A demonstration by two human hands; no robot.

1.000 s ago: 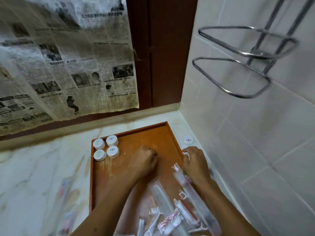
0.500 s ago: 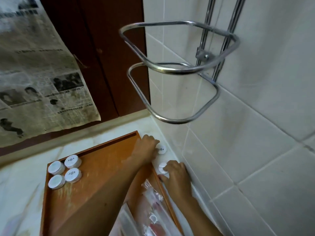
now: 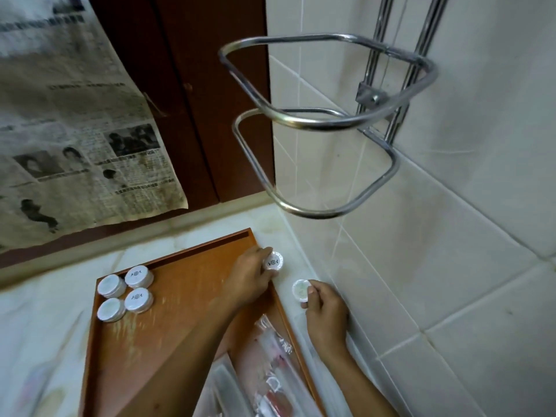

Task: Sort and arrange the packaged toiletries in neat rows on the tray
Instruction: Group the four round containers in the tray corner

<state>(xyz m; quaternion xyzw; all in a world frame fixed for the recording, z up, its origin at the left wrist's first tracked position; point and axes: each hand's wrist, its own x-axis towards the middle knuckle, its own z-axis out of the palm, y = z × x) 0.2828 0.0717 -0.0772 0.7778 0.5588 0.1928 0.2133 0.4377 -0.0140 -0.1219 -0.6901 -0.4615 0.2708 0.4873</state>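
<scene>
Two flat pucks (image 3: 273,261), faces up.

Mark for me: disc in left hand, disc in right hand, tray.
Left-hand disc (image 3: 273,261): head view, on its printed white top.
Right-hand disc (image 3: 301,289): head view, on its pale top face.
Tray (image 3: 192,290): head view, on the bare brown floor between the four discs and the left hand.

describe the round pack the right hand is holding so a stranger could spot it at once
Start at the brown tray on the marble counter and cross its right rim to the strip beside the tiled wall. Two round white packs lie there; this pack is the nearer, pinched by the right hand. The far pack, in the left hand, shows a dark logo; this one does not.
</scene>
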